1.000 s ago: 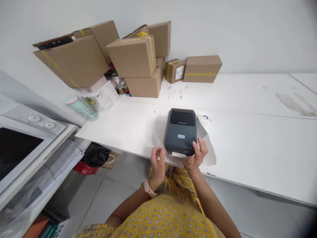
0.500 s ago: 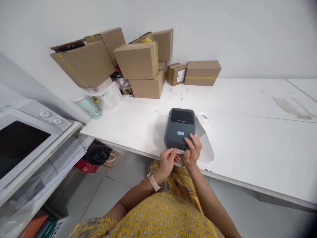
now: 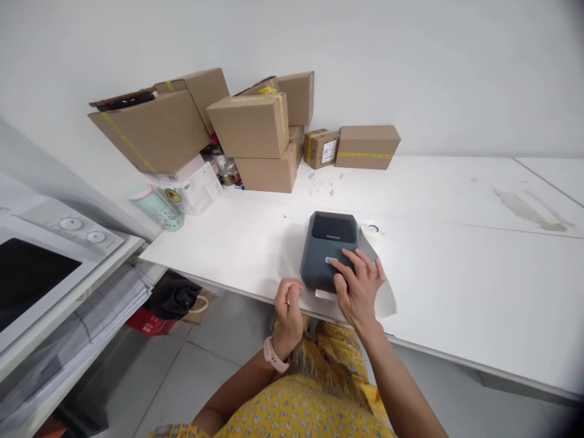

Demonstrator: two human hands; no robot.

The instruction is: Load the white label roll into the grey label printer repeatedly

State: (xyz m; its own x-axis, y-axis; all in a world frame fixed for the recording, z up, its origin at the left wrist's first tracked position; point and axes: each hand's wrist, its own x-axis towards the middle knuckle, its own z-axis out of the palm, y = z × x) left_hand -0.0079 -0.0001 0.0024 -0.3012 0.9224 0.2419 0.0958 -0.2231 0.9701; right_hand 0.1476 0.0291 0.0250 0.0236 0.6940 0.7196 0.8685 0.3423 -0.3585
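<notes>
A dark grey label printer [image 3: 322, 272] lies near the front edge of the white table, with a pale button on its top. My right hand [image 3: 360, 289] rests over its right side with the fingers spread, one fingertip touching the button. A short white label strip [image 3: 325, 295] sticks out at the printer's front. By the front left corner, my left hand [image 3: 288, 307] is closed, thumb against curled fingers; whatever it may hold is hidden. A sheet of white backing paper [image 3: 387, 298] lies along the printer's right side, partly under my right hand.
Cardboard boxes [image 3: 249, 128] are stacked at the back left, with two smaller ones beside them. A mint tumbler [image 3: 159, 210] leans near a white box [image 3: 203, 185]. At the left stands a microwave [image 3: 50, 255] on a shelf. A small roll [image 3: 373, 229] lies behind the paper.
My left hand has drawn away from the printer's front, to the left, and closed. My right hand has moved from the front right corner up to the button. The view has tilted slightly.
</notes>
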